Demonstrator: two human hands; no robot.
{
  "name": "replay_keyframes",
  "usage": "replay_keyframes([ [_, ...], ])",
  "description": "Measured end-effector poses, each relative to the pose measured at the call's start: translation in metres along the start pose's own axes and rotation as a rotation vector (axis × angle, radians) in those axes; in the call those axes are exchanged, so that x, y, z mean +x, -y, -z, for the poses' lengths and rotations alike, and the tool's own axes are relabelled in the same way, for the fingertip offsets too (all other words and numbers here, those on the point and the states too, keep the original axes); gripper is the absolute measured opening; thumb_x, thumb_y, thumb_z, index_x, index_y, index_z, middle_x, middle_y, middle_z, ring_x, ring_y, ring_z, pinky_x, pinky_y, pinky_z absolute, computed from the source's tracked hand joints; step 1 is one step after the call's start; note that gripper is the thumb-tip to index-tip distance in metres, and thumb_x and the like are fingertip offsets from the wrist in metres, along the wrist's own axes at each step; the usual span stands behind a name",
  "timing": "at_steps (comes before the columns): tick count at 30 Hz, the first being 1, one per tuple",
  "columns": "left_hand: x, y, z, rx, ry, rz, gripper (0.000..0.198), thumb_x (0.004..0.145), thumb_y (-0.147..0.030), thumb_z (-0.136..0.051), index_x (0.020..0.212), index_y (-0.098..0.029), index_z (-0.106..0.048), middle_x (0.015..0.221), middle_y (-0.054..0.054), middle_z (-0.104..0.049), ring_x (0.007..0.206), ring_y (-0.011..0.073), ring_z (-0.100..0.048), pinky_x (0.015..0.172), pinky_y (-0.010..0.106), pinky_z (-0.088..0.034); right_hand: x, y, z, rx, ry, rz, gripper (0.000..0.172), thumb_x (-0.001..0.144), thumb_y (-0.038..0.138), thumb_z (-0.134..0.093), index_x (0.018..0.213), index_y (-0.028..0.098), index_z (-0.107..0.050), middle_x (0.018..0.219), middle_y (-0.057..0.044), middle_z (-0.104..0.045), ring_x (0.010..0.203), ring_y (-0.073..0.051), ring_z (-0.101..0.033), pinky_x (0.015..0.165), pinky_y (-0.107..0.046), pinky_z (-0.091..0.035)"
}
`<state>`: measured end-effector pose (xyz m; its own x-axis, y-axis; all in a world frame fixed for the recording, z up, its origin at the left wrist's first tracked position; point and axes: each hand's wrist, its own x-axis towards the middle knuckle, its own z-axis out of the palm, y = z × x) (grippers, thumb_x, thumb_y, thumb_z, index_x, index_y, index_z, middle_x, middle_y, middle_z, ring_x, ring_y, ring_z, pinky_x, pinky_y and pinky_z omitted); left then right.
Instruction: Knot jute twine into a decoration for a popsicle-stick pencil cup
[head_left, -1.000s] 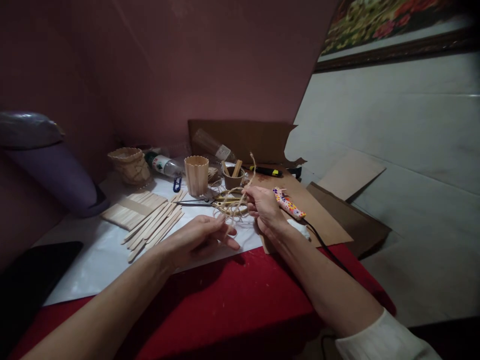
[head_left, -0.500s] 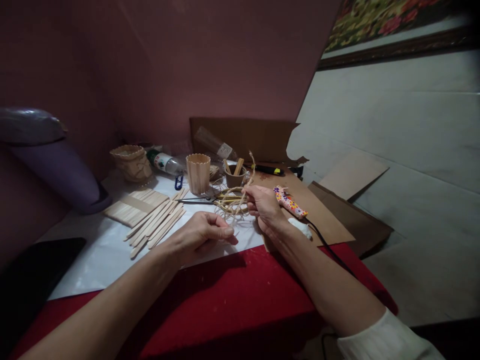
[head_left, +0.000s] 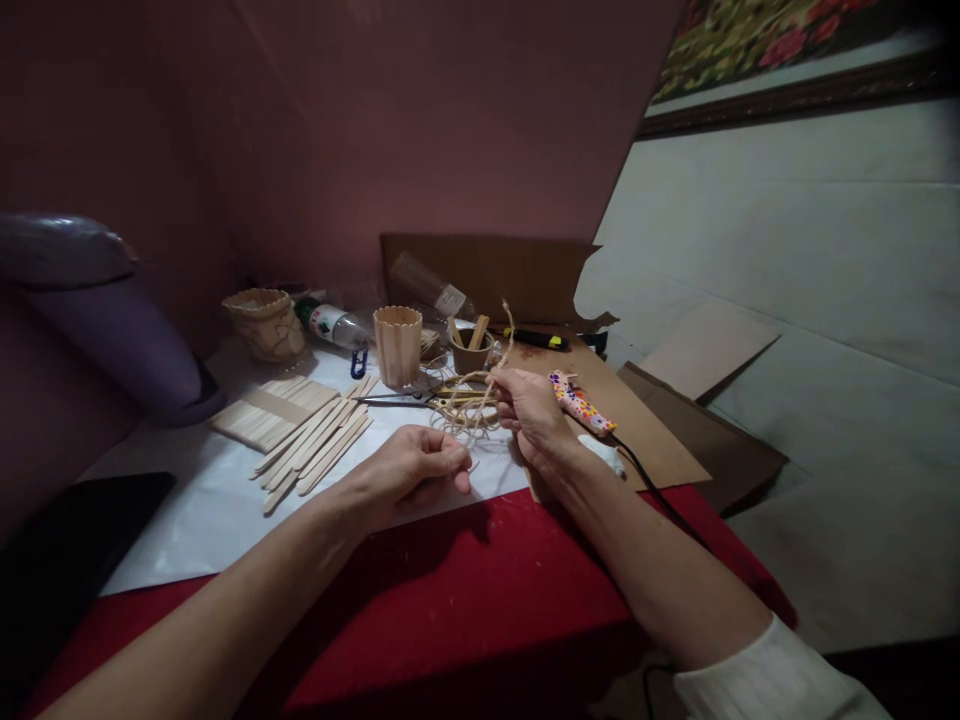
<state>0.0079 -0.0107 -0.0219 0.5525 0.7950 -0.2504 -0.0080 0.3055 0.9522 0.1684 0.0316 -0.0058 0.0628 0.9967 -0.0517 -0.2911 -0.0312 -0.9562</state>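
Observation:
My right hand (head_left: 529,415) is closed on a piece of jute twine (head_left: 472,400), whose loose end sticks up above the fingers and whose loops lie tangled on the white sheet (head_left: 210,500). My left hand (head_left: 409,475) rests on the sheet with its fingers curled in, pinching the near end of the twine. Scissors (head_left: 397,400) lie just beyond the tangle. A patterned glue gun (head_left: 577,403) with a black cord lies right of my right hand.
Loose craft sticks (head_left: 315,450) and a glued stick panel (head_left: 266,412) lie left. Behind stand a stick cup (head_left: 397,345), a small pot with sticks (head_left: 469,350), a woven basket (head_left: 264,325), a bottle (head_left: 330,325) and cardboard (head_left: 487,275). A dark phone (head_left: 67,540) lies at the near left on the red cloth (head_left: 465,590).
My left hand's fingers have curled from stretched out into a pinch and drawn slightly nearer. My right hand has kept its hold on the twine.

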Motion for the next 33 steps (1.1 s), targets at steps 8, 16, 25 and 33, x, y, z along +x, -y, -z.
replay_keyframes([
  [8,-0.0012,-0.0021,-0.0026,-0.089,-0.041,0.008,0.042,0.082,-0.049,-0.049,0.077,-0.009,-0.061,0.071,0.010,-0.070,0.026,0.0006,-0.025,0.030,0.020,-0.007,0.0014,0.0005,0.0015,0.017,0.003,0.012,0.015,0.069,0.024,-0.058,0.062,0.014,-0.049,0.043,0.011,-0.027,0.032,0.000,-0.017,0.032,-0.014,-0.007],
  [16,-0.0044,-0.0020,0.0009,-0.100,0.078,0.023,0.030,0.077,-0.035,-0.063,0.088,-0.008,-0.065,0.082,0.013,-0.071,0.036,0.0007,-0.037,0.035,0.017,-0.016,0.0053,0.0022,0.0044,0.049,-0.078,0.055,0.014,0.068,0.020,-0.056,0.060,0.016,-0.046,0.041,0.011,-0.027,0.031,-0.001,-0.018,0.031,-0.015,-0.008],
  [25,-0.0043,-0.0039,-0.0008,0.001,-0.060,0.037,0.023,0.060,-0.023,-0.076,0.059,-0.013,-0.055,0.058,0.003,-0.067,0.025,0.0007,-0.027,0.028,0.018,-0.010,0.0030,0.0029,0.0026,0.059,-0.047,0.056,0.014,0.070,0.021,-0.055,0.061,0.015,-0.046,0.042,0.011,-0.027,0.032,-0.001,-0.018,0.032,-0.014,-0.008],
  [33,-0.0021,-0.0014,-0.0021,-0.030,-0.031,0.030,0.019,0.068,-0.028,-0.070,0.067,-0.012,-0.060,0.057,0.002,-0.064,0.029,0.0004,-0.030,0.029,0.016,-0.014,0.0035,0.0047,0.0033,0.066,-0.056,0.060,0.012,0.070,0.020,-0.054,0.061,0.015,-0.047,0.042,0.012,-0.026,0.032,-0.001,-0.018,0.032,-0.015,-0.007],
])
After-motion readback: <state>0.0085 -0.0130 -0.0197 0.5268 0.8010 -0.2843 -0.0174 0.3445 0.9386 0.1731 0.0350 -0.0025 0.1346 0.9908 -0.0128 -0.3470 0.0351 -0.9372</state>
